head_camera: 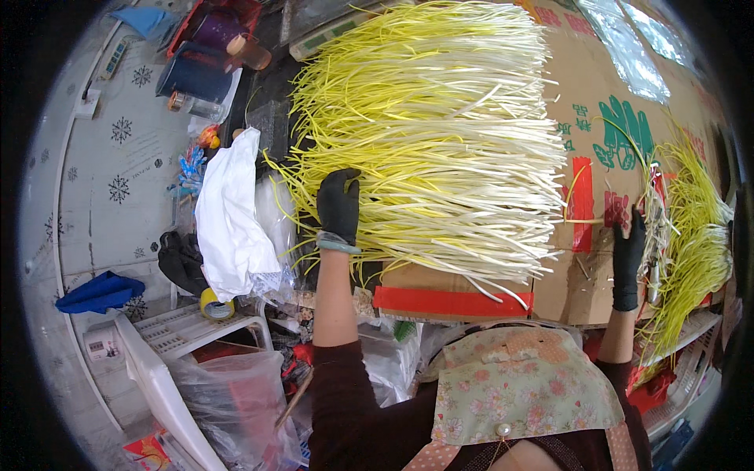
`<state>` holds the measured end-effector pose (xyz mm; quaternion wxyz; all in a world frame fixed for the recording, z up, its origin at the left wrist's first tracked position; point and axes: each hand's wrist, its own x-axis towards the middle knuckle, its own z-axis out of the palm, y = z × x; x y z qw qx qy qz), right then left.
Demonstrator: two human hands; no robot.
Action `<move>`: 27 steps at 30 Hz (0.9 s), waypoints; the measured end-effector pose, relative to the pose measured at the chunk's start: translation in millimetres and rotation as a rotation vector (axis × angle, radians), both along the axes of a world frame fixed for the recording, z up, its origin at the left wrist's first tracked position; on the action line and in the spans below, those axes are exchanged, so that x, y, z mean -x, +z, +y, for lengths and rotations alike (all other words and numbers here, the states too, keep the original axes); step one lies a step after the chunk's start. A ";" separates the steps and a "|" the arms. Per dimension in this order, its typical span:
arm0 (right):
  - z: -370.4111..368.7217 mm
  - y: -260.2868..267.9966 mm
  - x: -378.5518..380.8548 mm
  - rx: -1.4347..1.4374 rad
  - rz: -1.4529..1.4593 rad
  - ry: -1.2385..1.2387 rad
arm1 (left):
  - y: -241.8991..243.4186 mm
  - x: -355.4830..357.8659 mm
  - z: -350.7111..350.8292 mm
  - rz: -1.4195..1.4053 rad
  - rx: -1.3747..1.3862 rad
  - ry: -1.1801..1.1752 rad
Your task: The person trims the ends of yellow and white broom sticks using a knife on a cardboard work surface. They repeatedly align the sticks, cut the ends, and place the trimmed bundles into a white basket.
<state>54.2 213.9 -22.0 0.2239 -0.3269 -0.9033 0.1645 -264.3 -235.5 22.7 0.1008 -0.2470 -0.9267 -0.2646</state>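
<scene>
A wide layer of yellow chives [436, 147], yellow tips to the left and white stems to the right, covers the cardboard. My left hand [339, 203], in a black glove, rests on the yellow tips at the layer's left side, fingers curled; whether it grips any stalks is unclear. On the right, my right hand [629, 253], also black-gloved, is over the cardboard [545, 300] with thumb and fingers apart. It is beside a strip of pale trimmings [655, 235], and nothing shows in it. Past the trimmings lies another heap of yellow chives [698, 235].
White cloth or bag [232, 218] lies left of the chives, near a roll of yellow tape [217, 304] on a white plastic rack [177, 332]. A glass bottle [197, 107] and a red crate [244, 15] are at the upper left. Clear plastic sheets [627, 53] lie at the upper right.
</scene>
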 end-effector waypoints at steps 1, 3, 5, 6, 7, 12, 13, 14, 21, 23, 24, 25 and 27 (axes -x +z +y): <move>2.5 11.7 3.4 -0.022 -0.013 -0.111 | -0.8 2.5 -4.3 0.004 0.006 -0.057; -15.2 34.4 19.6 0.071 0.131 0.039 | -0.5 4.1 -7.2 -0.071 0.024 -0.115; -57.4 50.1 50.5 0.109 0.190 0.233 | 2.5 8.0 -5.7 -0.200 0.025 -0.133; -88.0 52.5 66.9 0.291 0.239 0.303 | 4.4 10.2 -4.6 -0.198 0.047 -0.159; -119.5 54.0 79.8 0.346 0.236 0.450 | 6.8 12.9 -4.3 -0.233 0.060 -0.166; -205.4 44.6 126.5 0.094 -0.107 0.732 | 17.4 26.5 -6.2 -0.464 0.032 -0.126; -209.2 41.8 129.4 0.045 -0.180 0.722 | 17.9 27.2 -6.2 -0.405 0.098 -0.142; -208.7 39.9 130.5 0.051 -0.104 0.741 | 17.6 27.4 -5.7 -0.345 0.160 -0.159; -201.1 35.9 128.9 0.071 -0.121 0.752 | 10.6 24.0 -3.6 -0.198 0.222 -0.218; -203.2 36.9 128.9 0.071 -0.123 0.750 | 10.0 23.5 -3.8 -0.159 0.239 -0.255; -203.6 37.3 129.1 0.084 -0.119 0.751 | 10.2 23.1 -3.9 -0.158 0.213 -0.258; -203.9 37.3 129.5 0.089 -0.108 0.752 | 10.6 22.9 -4.0 -0.176 0.200 -0.246; -203.1 37.0 129.9 0.089 -0.101 0.751 | 12.3 21.7 -4.6 -0.234 0.182 -0.218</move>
